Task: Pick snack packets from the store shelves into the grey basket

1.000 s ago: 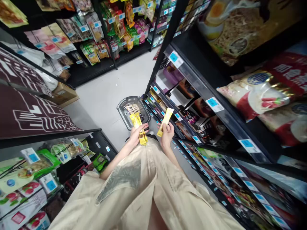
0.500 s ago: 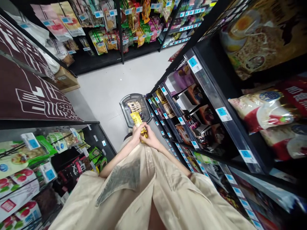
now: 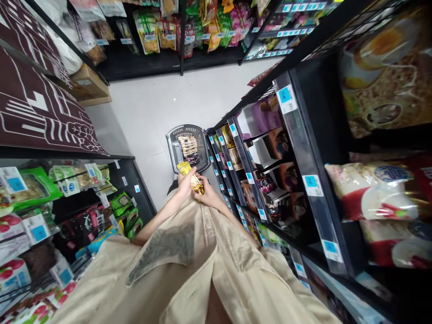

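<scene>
Both my hands hold a yellow snack packet (image 3: 195, 182) in front of my waist; its print is too small to read. My left hand (image 3: 185, 182) is closed around the packet's upper left part. At the lower right end, my right hand (image 3: 206, 192) grips it with bent fingers. Just beyond my hands a grey shopping basket (image 3: 171, 144) stands on the floor. Inside it lie several light, striped-looking packs (image 3: 188, 146) and some dark purple packets (image 3: 191, 159).
A black shelf unit (image 3: 303, 189) with price tags, boxes and bagged food rises close on my right. On the left is a rack of hanging snack bags (image 3: 33, 189) and a brown printed panel (image 3: 40, 103). Another snack shelf (image 3: 145, 67) crosses the far end of the pale floor (image 3: 145, 103).
My hands have parted slightly and turned the yellow packet, so more of it shows between them. The view has shifted, with the far shelf now higher in the picture.
</scene>
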The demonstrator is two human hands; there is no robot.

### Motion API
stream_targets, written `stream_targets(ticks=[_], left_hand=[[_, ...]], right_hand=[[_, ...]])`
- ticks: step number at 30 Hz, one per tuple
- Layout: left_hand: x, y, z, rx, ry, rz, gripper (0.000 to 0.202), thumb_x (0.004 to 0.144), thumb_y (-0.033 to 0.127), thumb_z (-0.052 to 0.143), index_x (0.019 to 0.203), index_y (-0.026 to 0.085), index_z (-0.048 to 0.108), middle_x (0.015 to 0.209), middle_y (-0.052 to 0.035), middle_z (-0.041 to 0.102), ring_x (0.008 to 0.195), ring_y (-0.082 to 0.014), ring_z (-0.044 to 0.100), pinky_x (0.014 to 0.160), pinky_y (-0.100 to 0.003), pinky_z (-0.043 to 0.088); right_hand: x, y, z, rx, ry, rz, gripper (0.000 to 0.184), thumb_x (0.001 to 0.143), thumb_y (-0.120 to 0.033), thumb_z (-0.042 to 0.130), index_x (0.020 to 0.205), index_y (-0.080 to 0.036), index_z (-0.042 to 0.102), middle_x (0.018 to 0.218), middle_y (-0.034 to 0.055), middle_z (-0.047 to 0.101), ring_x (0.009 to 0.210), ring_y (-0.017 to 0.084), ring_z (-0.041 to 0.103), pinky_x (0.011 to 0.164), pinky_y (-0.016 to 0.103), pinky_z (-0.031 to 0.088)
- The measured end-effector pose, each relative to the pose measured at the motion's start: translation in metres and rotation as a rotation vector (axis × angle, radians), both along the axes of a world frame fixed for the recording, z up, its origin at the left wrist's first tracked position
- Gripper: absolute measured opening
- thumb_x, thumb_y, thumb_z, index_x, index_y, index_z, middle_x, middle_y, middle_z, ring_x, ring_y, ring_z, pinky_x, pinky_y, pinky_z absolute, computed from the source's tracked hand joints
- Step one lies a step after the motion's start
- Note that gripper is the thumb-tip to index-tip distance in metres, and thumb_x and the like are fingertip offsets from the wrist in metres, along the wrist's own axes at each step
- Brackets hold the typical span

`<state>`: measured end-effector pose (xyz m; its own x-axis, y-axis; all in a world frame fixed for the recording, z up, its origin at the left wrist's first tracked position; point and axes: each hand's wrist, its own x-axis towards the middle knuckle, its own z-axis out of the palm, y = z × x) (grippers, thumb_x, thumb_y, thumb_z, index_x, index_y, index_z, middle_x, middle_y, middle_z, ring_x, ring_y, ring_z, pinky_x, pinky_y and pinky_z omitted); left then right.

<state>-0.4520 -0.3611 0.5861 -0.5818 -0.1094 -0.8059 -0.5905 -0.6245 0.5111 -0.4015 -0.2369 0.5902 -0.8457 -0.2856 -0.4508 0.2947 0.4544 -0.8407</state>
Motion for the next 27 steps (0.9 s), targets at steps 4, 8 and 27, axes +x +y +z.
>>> stream_targets(ticks=[4, 8, 27], left_hand=[[-0.016, 0.040, -0.008, -0.117, 0.004, 0.100, 0.052, 0.059, 0.044, 0.095, 0.080, 0.021, 0.053, 0.065, 0.0059, 0.059, 0.054, -0.0100, 0.058, 0.057, -0.023, 0.049], [-0.032, 0.086, -0.022, -0.249, 0.038, 0.138, 0.047, 0.066, 0.043, 0.091, 0.089, 0.022, 0.055, 0.073, 0.0052, 0.060, 0.064, -0.0119, 0.061, 0.063, -0.023, 0.048], [0.078, 0.049, -0.240, -0.421, -0.149, -0.563, 0.025, 0.078, 0.041, 0.067, 0.095, 0.023, 0.071, 0.101, -0.0078, 0.078, 0.094, -0.0289, 0.073, 0.094, -0.047, 0.058]], right_hand=[[-0.019, 0.018, -0.008, 0.243, 0.049, 0.078, 0.061, 0.080, -0.024, 0.070, 0.136, -0.019, 0.045, 0.113, 0.0137, 0.072, 0.094, 0.030, 0.071, 0.083, 0.040, 0.055], [-0.039, 0.041, -0.030, 0.392, 0.162, 0.082, 0.041, 0.089, -0.018, 0.058, 0.130, -0.015, 0.053, 0.113, 0.0200, 0.071, 0.101, 0.032, 0.069, 0.087, 0.040, 0.054], [-0.258, 0.218, -0.284, 0.658, 0.399, 0.169, 0.045, 0.078, -0.004, 0.048, 0.121, -0.013, 0.062, 0.119, 0.0175, 0.067, 0.111, 0.032, 0.056, 0.100, 0.046, 0.046]])
